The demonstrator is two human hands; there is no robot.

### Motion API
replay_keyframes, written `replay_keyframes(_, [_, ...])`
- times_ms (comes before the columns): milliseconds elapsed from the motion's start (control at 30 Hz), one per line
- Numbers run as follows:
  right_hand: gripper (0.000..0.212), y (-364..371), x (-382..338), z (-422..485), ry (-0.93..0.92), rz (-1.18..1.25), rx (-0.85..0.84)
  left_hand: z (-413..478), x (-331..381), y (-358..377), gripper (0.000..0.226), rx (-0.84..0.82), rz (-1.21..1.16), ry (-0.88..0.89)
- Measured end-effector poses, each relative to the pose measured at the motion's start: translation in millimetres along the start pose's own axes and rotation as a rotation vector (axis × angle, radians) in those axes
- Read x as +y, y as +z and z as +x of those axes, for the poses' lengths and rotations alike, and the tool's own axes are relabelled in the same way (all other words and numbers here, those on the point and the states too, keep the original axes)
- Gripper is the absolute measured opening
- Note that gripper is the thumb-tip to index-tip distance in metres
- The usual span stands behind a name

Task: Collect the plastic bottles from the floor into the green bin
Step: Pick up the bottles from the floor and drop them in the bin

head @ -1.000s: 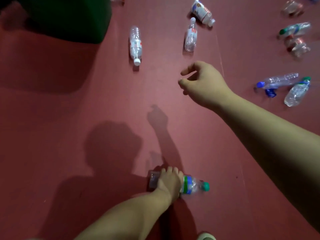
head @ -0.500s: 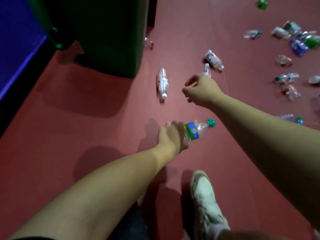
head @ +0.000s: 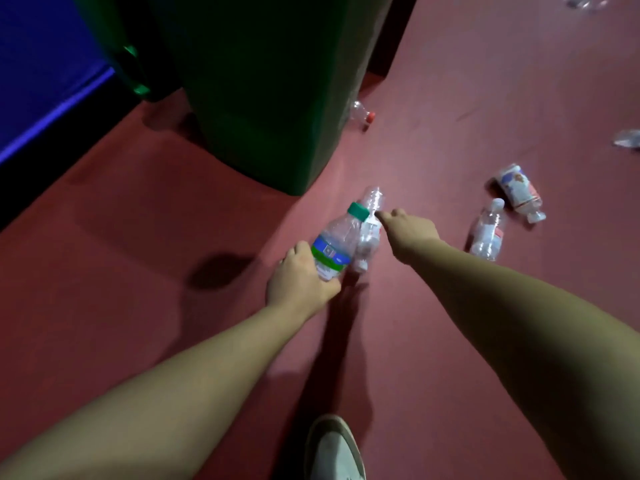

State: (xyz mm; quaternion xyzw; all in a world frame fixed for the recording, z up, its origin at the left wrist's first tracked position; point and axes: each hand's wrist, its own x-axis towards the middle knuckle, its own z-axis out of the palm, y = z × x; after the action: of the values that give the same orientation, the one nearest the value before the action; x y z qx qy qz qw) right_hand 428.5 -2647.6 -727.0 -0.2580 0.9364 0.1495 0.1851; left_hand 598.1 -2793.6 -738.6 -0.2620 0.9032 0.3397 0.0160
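One green-capped bottle (head: 334, 249) is off the floor, held in the left hand (head: 301, 280). Fingers and thumb wrap round its lower half, and the cap points toward the green bin (head: 270, 98), which stands near. A clear bottle (head: 372, 202) lies on the red floor (head: 138, 237) just beside it. The right hand (head: 410, 230) meets its side with curled fingers; whether they grip it, cannot tell. A small bottle (head: 486, 233) and a labelled bottle (head: 519, 192) lie further right. A red-capped bottle (head: 362, 114) lies by the bin.
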Motion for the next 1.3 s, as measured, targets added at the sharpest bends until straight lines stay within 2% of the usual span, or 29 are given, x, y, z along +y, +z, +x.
replay_keyframes(167, [0.074, 24, 0, 65, -0.155, -0.233, 0.085, 42, 9, 24, 0.053, -0.021, -0.063, -0.128])
replay_keyframes(300, [0.054, 42, -7, 99, -0.318, -0.477, 0.115, 53, -1, 31, 0.054, -0.03, -0.092, -0.162])
replay_keyframes(433, [0.046, 60, -7, 107, -0.438, -0.699, 0.118, 54, -12, 25, 0.053, -0.021, -0.096, -0.189])
replay_keyframes(533, [0.049, 56, -4, 98, -0.455, -0.7, 0.064, 50, -16, 17, 0.052, -0.036, -0.124, -0.22])
replay_keyframes(600, [0.058, 49, -11, 84, -0.386, -0.549, 0.018, 46, -13, 4, 0.057, -0.035, -0.163, -0.219])
replay_keyframes(700, [0.069, 18, -29, 41, -0.176, -0.025, 0.011, 33, 4, -37, 0.057, 0.002, -0.234, -0.217])
replay_keyframes(767, [0.057, -22, -42, 1, -0.034, 0.337, 0.029, 16, 23, -81, 0.051, 0.029, -0.282, -0.206])
replay_keyframes(833, [0.035, -73, -53, -44, 0.076, 0.684, 0.062, -7, 50, -136, 0.048, 0.05, -0.319, -0.184])
replay_keyframes(900, [0.039, -135, -58, -93, 0.127, 0.926, 0.105, -32, 84, -202, 0.046, 0.074, -0.341, -0.172])
replay_keyframes(1000, [0.048, -256, -57, -179, 0.169, 1.141, 0.179, -70, 152, -315, 0.046, 0.156, -0.399, -0.16])
replay_keyframes(1100, [0.048, -392, -46, -262, 0.165, 1.342, 0.329, -102, 228, -426, 0.051, 0.197, -0.418, -0.108])
replay_keyframes(1233, [0.048, -545, -22, -337, 0.086, 1.477, 0.55, -127, 320, -547, 0.053, 0.269, -0.41, 0.013])
replay_keyframes(1300, [0.059, -599, -6, -356, 0.013, 1.513, 0.645, -130, 357, -593, 0.05, 0.263, -0.44, 0.039])
